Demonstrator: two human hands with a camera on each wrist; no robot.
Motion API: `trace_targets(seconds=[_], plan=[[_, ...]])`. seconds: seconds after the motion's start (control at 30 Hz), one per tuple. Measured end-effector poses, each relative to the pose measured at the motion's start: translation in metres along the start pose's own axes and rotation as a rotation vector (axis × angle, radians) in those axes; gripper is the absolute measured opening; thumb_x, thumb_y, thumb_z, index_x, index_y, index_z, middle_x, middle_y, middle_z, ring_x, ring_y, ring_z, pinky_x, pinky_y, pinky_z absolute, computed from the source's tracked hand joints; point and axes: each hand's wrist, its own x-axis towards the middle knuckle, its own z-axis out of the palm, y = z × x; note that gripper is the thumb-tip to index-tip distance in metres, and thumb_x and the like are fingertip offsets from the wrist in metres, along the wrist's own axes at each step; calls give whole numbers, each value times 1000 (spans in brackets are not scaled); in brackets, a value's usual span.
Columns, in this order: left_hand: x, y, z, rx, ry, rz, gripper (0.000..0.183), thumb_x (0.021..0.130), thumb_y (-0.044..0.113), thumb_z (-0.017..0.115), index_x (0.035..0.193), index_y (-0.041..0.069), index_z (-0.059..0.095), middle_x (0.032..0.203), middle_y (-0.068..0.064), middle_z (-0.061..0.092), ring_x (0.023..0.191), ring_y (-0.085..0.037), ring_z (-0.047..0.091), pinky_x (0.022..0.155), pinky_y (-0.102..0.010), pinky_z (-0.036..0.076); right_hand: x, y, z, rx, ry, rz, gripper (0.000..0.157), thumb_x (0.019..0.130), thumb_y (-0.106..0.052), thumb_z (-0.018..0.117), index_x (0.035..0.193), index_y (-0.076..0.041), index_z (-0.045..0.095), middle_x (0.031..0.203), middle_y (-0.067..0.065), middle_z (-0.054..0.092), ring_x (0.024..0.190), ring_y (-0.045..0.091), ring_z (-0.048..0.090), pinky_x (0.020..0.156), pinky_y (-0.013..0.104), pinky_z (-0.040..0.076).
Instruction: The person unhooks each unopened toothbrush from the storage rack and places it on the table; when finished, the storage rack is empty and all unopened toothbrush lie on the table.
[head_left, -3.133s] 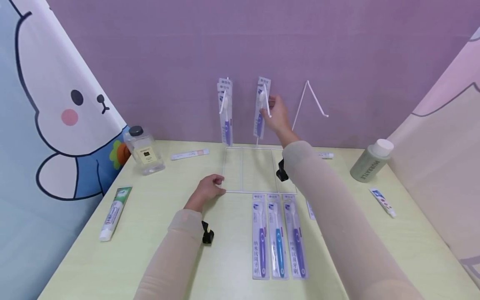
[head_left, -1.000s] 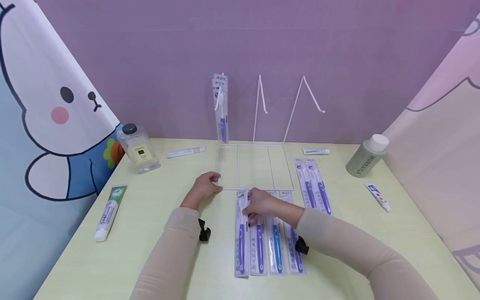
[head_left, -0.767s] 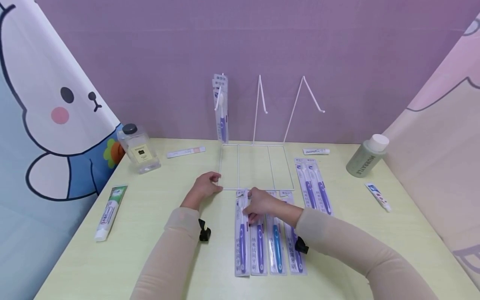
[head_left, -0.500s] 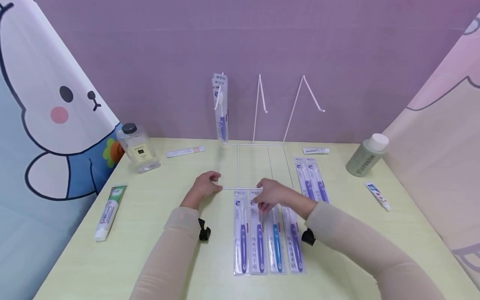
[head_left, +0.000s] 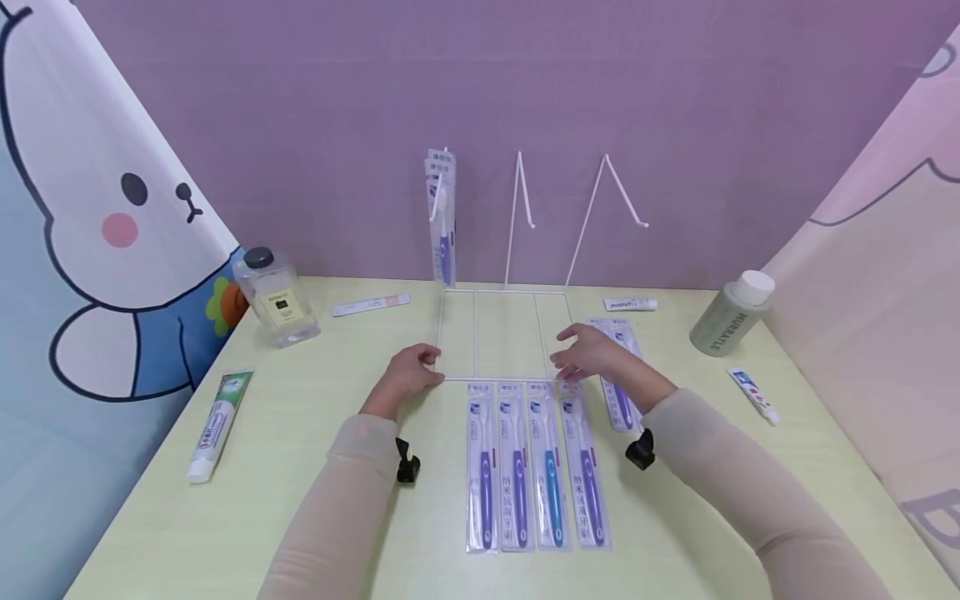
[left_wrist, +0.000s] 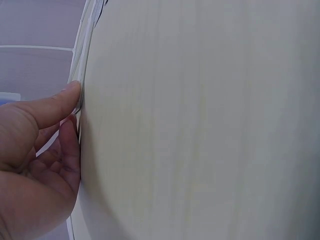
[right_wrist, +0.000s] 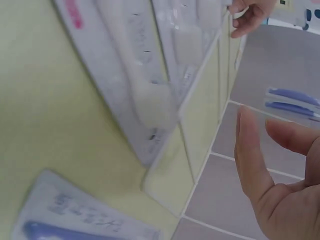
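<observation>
A white wire display rack (head_left: 510, 379) with three hooked prongs stands on the table. My left hand (head_left: 408, 372) pinches its front left corner between thumb and fingers; the left wrist view shows the thumb (left_wrist: 57, 105) on the wire. Several packaged toothbrushes hang on the left prong, the front toothbrush pack (head_left: 446, 250) showing a purple handle. The middle prong (head_left: 527, 196) and right prong (head_left: 626, 193) are bare. My right hand (head_left: 592, 352), fingers apart and holding nothing, hovers over the rack's front right corner. A purple toothbrush pack (head_left: 621, 400) lies beneath it, partly hidden by the wrist.
In front of the rack lies a row of toothbrush packs, including a blue-handled toothbrush pack (head_left: 551, 475). Toothpaste tubes lie at left (head_left: 220, 427) and right (head_left: 753, 395). A clear bottle (head_left: 279, 304) and a grey-green bottle (head_left: 731, 317) stand near the back corners.
The toothbrush pack from the middle prong now lies at the left end of the front row. My right hand let go of it and moved right. My left hand stayed on the rack.
</observation>
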Motion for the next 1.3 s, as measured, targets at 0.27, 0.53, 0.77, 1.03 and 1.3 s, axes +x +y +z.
trace_targets(seconds=[0.27, 0.53, 0.77, 1.03, 1.3], plan=[[-3, 0, 0, -6, -3, 7, 46, 76, 9, 71, 119, 9, 55, 107, -4, 52, 97, -22, 47, 89, -37, 38, 13, 8, -11, -374, 125, -102, 56, 85, -19, 62, 131, 1, 36, 114, 22, 52, 100, 36, 52, 82, 44, 45], [-4, 3, -3, 9, -10, 8, 45, 77, 8, 70, 119, 8, 55, 106, -5, 51, 97, -22, 47, 89, -36, 37, 18, 43, -20, -578, 130, -58, 77, 76, -28, 72, 134, 4, 32, 120, 28, 45, 108, 40, 44, 89, 51, 37], [3, 14, -21, -4, -109, -8, 49, 82, 15, 66, 126, 5, 48, 108, -9, 53, 92, -22, 52, 83, -36, 43, 23, 56, -15, -604, 146, -128, 71, 77, -25, 72, 129, 8, 38, 113, 24, 48, 102, 34, 47, 88, 45, 39], [32, 76, -64, -281, 220, 205, 40, 86, 15, 61, 123, 7, 48, 113, -7, 54, 97, -22, 54, 78, -33, 47, 22, 58, -14, -624, 166, -121, 69, 76, -23, 73, 128, 8, 40, 111, 23, 49, 99, 33, 48, 87, 45, 40], [57, 133, -93, -525, 414, 431, 46, 82, 3, 64, 124, 4, 46, 118, -9, 51, 106, -19, 49, 87, -22, 40, 26, 58, -12, -630, 171, -116, 68, 76, -21, 72, 128, 7, 40, 110, 22, 48, 96, 32, 48, 85, 45, 40]])
